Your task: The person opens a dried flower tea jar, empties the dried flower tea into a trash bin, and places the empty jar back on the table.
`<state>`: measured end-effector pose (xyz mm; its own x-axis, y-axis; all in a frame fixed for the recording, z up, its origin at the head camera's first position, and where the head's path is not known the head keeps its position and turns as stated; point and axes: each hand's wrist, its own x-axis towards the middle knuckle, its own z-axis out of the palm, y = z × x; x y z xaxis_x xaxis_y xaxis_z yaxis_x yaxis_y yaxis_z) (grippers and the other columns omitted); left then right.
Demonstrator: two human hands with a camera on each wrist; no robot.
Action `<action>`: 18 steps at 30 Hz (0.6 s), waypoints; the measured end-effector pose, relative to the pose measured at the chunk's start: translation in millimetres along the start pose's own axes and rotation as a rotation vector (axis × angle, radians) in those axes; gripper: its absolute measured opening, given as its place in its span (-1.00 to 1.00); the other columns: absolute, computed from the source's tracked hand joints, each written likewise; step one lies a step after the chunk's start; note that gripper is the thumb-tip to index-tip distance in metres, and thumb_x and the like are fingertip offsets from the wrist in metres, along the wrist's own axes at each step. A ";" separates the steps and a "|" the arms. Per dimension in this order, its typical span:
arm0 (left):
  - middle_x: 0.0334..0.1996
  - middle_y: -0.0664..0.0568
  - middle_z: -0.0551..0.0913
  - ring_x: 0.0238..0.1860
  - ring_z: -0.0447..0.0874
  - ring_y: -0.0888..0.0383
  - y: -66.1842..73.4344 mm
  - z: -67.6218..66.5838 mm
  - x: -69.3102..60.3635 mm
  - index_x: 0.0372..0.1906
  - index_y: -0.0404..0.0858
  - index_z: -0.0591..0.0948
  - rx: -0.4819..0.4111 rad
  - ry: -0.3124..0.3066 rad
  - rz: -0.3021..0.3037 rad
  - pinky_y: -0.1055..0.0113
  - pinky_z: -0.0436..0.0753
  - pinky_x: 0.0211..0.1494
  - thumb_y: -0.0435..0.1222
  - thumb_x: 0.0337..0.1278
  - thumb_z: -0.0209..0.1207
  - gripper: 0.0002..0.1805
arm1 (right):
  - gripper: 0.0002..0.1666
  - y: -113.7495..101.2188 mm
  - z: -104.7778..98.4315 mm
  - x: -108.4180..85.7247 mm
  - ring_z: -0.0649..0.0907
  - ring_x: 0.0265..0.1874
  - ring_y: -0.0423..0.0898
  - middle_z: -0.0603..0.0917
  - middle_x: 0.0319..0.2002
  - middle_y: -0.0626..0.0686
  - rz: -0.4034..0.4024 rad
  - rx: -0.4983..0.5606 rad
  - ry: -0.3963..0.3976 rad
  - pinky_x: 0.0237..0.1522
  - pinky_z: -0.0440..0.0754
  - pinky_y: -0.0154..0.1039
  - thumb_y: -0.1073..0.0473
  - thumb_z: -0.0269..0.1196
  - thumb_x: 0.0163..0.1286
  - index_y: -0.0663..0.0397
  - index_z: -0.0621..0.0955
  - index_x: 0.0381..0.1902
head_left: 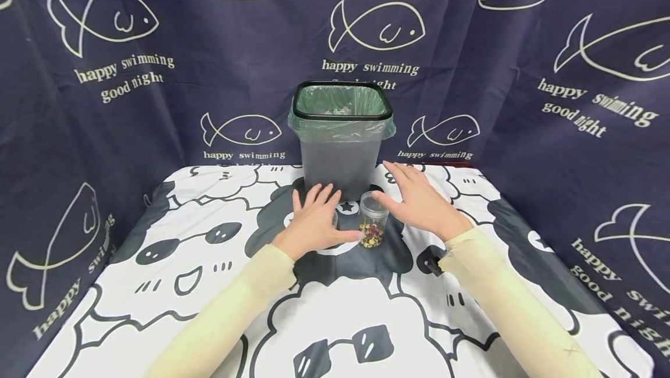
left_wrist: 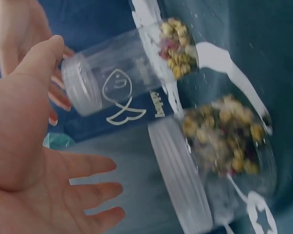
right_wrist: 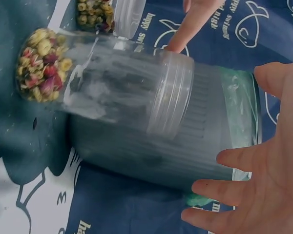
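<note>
Two-handed arrangement at a table (head_left: 340, 317), as seen by an onlooker in the room. The table is spread with a white cloth printed with black-outlined cartoon figures wearing sunglasses. The left hand (head_left: 311, 224), palm down, is wide, its fingers fanned and its thumb extended. The right hand (head_left: 424, 200) is likewise wide, its thumb standing apart from the straight fingers; neither hand grips anything. Between them, upright on the table, stands a clear cylindrical jar with a ribbed translucent lid (head_left: 373, 224), its lower part filled with dried yellow and red flower buds. The left thumb reaches close to this jar; whether it touches, I cannot tell. A second clear lidded jar of similar dried buds (left_wrist: 229, 141) stands beside the first, on the left-hand side, just beyond the left fingers; from the head view it is mostly hidden by that hand. Behind both jars stands a tapered grey bin (head_left: 340, 160) with a black rim (head_left: 342, 117), lined with a translucent green bag (head_left: 342, 131) folded over its edge. Navy fabric (head_left: 235, 40) printed with pale fish outlines and lettering surrounds the table. Pale yellow sleeves (head_left: 230, 308) cover both forearms.
</note>
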<state>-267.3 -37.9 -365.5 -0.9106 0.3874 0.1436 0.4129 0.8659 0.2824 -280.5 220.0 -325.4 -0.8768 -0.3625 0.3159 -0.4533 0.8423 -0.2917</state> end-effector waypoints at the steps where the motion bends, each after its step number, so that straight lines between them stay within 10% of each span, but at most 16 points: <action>1: 0.64 -0.05 0.13 0.66 -0.11 -0.12 3.1 1.6 1.9 0.62 -0.14 0.24 0.008 -0.002 -0.001 -0.47 -0.28 0.50 0.56 -0.06 0.17 0.25 | 0.02 -1.6 0.3 1.3 0.19 0.56 0.27 0.25 0.57 0.19 0.003 0.003 -0.003 0.55 0.07 0.25 -0.47 0.06 0.47 0.01 0.19 0.63; 18: 0.24 -0.06 0.65 0.59 0.15 -0.11 33.9 29.6 22.8 0.36 -0.21 0.57 -0.100 0.020 -0.056 -0.55 -0.26 0.46 0.46 -0.10 0.33 0.05 | -0.05 -17.0 11.1 8.1 0.35 0.45 0.32 0.40 0.46 0.25 0.008 -0.017 -0.064 0.44 0.27 0.28 -0.35 0.14 0.46 0.08 0.29 0.58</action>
<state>-274.5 9.6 -380.7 -0.9323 0.3319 0.1437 0.3616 0.8497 0.3838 -281.7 198.4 -327.9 -0.8891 -0.3802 0.2547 -0.4440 0.8517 -0.2783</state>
